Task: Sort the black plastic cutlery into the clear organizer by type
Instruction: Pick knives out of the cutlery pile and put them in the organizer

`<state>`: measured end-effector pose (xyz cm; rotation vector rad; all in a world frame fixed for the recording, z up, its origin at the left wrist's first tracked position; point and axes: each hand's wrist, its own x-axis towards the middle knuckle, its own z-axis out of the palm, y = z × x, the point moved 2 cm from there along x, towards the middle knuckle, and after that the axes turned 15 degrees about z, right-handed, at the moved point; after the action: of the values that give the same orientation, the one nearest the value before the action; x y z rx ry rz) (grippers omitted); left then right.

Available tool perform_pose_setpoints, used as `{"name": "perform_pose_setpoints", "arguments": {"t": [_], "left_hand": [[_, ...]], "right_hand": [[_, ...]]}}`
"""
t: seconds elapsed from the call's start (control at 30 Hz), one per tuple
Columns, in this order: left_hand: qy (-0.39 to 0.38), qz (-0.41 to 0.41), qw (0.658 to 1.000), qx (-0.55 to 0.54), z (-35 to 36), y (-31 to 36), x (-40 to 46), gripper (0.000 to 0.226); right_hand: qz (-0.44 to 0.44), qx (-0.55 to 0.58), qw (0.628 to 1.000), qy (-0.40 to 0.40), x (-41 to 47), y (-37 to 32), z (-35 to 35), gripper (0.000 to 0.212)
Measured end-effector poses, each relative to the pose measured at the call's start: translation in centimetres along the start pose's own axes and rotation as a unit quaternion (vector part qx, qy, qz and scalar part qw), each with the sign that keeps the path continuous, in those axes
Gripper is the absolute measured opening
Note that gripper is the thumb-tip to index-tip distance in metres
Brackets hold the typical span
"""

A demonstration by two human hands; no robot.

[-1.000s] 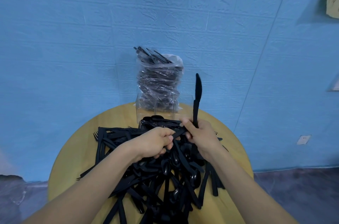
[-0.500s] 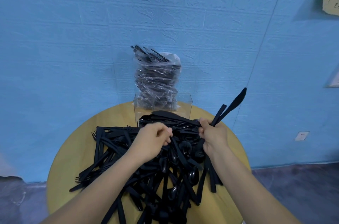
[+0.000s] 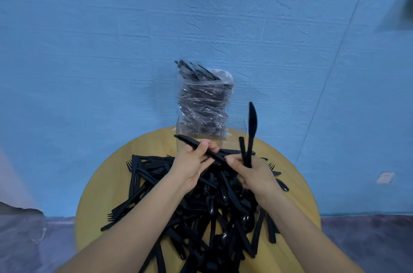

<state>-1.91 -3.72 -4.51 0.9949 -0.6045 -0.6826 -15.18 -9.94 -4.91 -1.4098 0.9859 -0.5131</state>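
A big heap of black plastic cutlery (image 3: 214,212) covers the round wooden table (image 3: 96,194). Above the heap, my left hand (image 3: 192,164) pinches a black knife (image 3: 190,142) that points up and to the left. My right hand (image 3: 250,171) grips two black knives (image 3: 251,129) standing almost upright, and its fingertips touch the near end of the left hand's knife. The clear organizer (image 3: 235,133) stands at the table's far edge, behind both hands. A clear bag of black cutlery (image 3: 204,103) fills its left and middle part.
A blue textured wall (image 3: 111,49) rises directly behind the table. Forks stick out of the heap at its left side (image 3: 129,164). A white wall socket (image 3: 385,177) sits low on the right. Grey floor shows on both sides of the table.
My right hand has swung its knives from leaning right back to nearly upright. My left hand has lifted one knife out of the heap, up between both hands.
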Motion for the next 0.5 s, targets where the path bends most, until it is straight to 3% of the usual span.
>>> {"name": "perform_pose_setpoints", "arguments": {"t": [0.07, 0.13, 0.3, 0.5], "left_hand": [[-0.009, 0.004, 1.000, 0.015, 0.1, 0.7, 0.3, 0.020], [-0.021, 0.006, 1.000, 0.016, 0.4, 1.0, 0.3, 0.017], [-0.056, 0.042, 0.997, 0.010, 0.6, 0.9, -0.3, 0.025], [-0.028, 0.053, 0.998, 0.029, 0.7, 1.4, -0.3, 0.018]], "right_hand": [[-0.052, -0.059, 0.997, -0.015, -0.8, -0.7, 0.2, 0.010], [-0.064, -0.028, 0.998, -0.008, -0.8, -0.8, 0.4, 0.016], [0.002, 0.099, 0.995, -0.027, -0.2, 0.3, 1.2, 0.018], [0.032, 0.088, 0.994, -0.057, 0.1, 0.5, 1.4, 0.011]]}}
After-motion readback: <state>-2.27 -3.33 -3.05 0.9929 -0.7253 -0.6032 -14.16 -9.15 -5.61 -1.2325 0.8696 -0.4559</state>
